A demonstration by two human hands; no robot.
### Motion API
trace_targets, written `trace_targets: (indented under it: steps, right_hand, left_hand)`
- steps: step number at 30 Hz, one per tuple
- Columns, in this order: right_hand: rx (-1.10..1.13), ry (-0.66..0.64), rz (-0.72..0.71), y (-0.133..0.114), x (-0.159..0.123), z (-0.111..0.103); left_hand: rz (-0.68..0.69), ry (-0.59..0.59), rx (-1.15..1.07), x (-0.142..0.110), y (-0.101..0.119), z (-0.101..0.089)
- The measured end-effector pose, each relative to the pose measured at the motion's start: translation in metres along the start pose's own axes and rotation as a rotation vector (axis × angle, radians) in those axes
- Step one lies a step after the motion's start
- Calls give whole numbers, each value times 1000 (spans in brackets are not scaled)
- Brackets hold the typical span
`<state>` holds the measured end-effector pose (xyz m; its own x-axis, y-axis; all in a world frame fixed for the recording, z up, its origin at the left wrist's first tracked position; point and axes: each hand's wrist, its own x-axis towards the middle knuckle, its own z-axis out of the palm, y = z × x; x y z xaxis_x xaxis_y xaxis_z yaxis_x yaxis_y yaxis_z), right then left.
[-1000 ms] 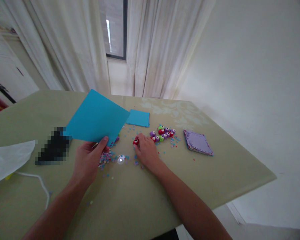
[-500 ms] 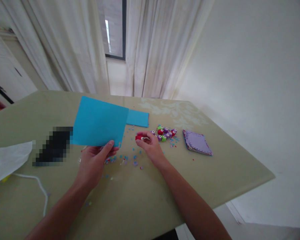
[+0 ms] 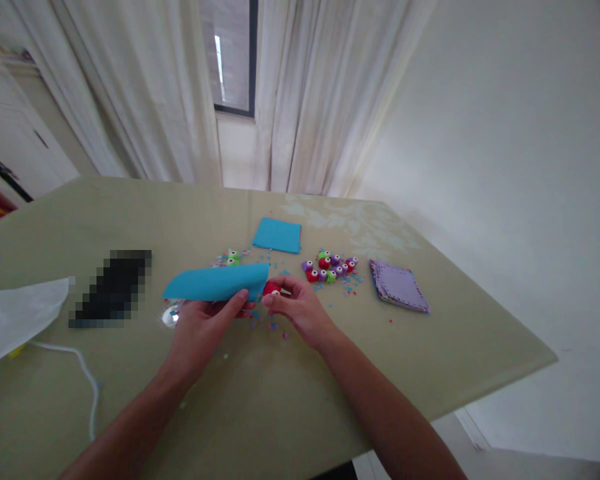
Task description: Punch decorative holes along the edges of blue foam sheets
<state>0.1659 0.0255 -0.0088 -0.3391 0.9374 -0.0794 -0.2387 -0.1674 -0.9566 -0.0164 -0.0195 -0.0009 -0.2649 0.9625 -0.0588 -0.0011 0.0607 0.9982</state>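
Observation:
My left hand [image 3: 207,323] grips a blue sheet of paper [image 3: 215,283] by its near edge, thumb on top. The sheet is held above the table, tilted and curved. In my right hand [image 3: 300,307], thumb and fingers pinch a small red craft punch [image 3: 271,289] with a white eye on it. The punch is at the sheet's right corner; whether the paper lies in its slot I cannot tell. Just beyond this hand, several red, purple and green punches [image 3: 330,268] sit in a cluster. Tiny paper bits [image 3: 273,327] are scattered beneath and around both hands.
Blue paper [image 3: 277,235] lies stacked at the back, and a purple-topped stack with punched edges [image 3: 400,285] at right. Green punches [image 3: 233,257] stand behind the held sheet. At left are a pixelated dark object [image 3: 113,290], a white sheet [image 3: 25,317] and a white cord [image 3: 87,373].
The blue sheet has tipped from upright to nearly flat and come lower. My right hand has brought the red punch to its right corner. The green punches behind now show.

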Motion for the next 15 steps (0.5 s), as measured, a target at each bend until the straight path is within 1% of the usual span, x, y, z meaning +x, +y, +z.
trace_targets:
  steps: [2, 8, 12, 15]
  right_hand:
    - [-17, -12, -6, 0, -1, 0]
    - [6, -28, 8, 1, 0, -2]
    - [40, 17, 18, 3, 2, -3]
    - [58, 22, 21, 3, 2, -3]
  left_hand:
    - [5, 6, -21, 0, -2, 1]
    - [15, 6, 27, 1, -2, 0]
    - [20, 0, 57, 0, 0, 0]
    - [24, -11, 62, -1, 2, 1]
